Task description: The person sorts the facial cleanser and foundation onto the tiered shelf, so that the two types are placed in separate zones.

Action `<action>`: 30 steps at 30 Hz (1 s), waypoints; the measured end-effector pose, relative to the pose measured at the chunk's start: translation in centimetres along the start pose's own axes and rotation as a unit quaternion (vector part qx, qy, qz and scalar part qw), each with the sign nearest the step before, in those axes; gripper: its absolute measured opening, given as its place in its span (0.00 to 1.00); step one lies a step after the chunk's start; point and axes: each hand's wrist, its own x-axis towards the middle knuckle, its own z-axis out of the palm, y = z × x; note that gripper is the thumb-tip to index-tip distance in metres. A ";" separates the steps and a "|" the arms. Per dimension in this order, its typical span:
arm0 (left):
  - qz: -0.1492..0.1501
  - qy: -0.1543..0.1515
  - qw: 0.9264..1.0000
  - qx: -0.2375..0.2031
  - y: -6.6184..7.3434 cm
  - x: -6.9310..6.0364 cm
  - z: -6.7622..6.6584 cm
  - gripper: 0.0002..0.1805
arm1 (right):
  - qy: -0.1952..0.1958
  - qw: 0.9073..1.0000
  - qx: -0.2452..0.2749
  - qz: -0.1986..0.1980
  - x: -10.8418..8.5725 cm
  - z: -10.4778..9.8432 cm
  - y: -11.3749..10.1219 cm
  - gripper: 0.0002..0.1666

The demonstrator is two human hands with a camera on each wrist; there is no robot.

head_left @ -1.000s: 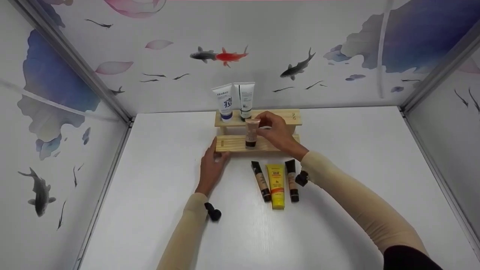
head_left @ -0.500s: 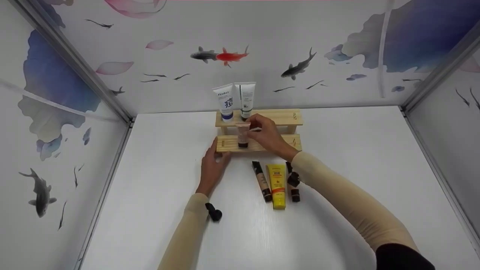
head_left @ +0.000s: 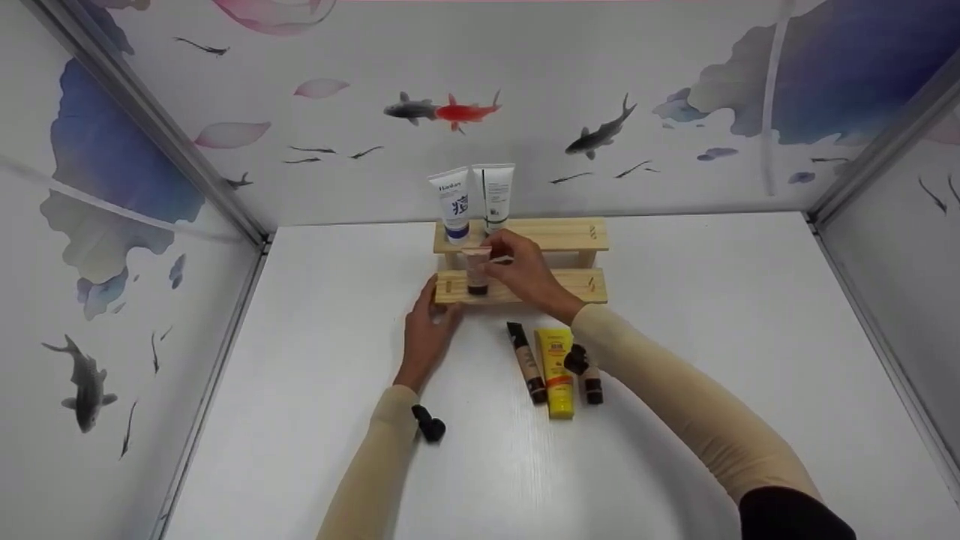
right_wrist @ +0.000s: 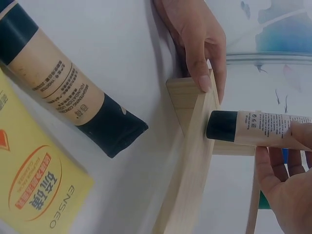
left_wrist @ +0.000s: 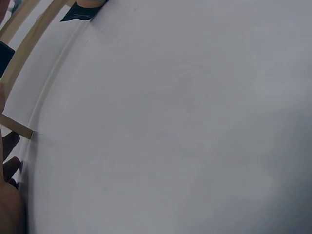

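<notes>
A small beige tube with a dark cap (head_left: 477, 279) stands cap down on the lower step of the wooden rack (head_left: 540, 286), toward its left end. My right hand (head_left: 529, 276) pinches its upper part between thumb and fingers; in the right wrist view the tube (right_wrist: 265, 128) meets the step with its cap, held by the right hand (right_wrist: 292, 195). At the rack's left end my left hand (head_left: 426, 337) grips the corner, thumb at the front edge, as the right wrist view also shows of the left hand (right_wrist: 197, 44).
Two white tubes, one with a blue cap (head_left: 453, 204) and one beside it (head_left: 496, 196), stand on the upper step. In front of the rack lie a beige-and-black tube (head_left: 527, 364), a yellow tube (head_left: 557, 375) and another dark-capped tube (head_left: 592, 384), partly behind my right wrist camera.
My right hand has moved left along the lower step with the small beige tube. The left hand has kept its grip on the rack's end.
</notes>
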 end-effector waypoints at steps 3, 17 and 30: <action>0.003 -0.003 1.000 -0.002 -0.1 0.1 0.0 0.47 | 0.001 1.000 0.001 -0.002 0.1 0.2 0.0 0.14; 0.009 -0.007 1.000 -0.028 0.3 0.1 -0.1 0.40 | 0.003 1.000 0.016 -0.016 1.3 1.7 0.1 0.14; 0.024 -0.010 0.998 -0.052 -0.2 0.2 -0.1 0.40 | -0.008 1.000 0.017 -0.009 1.7 2.0 -0.1 0.16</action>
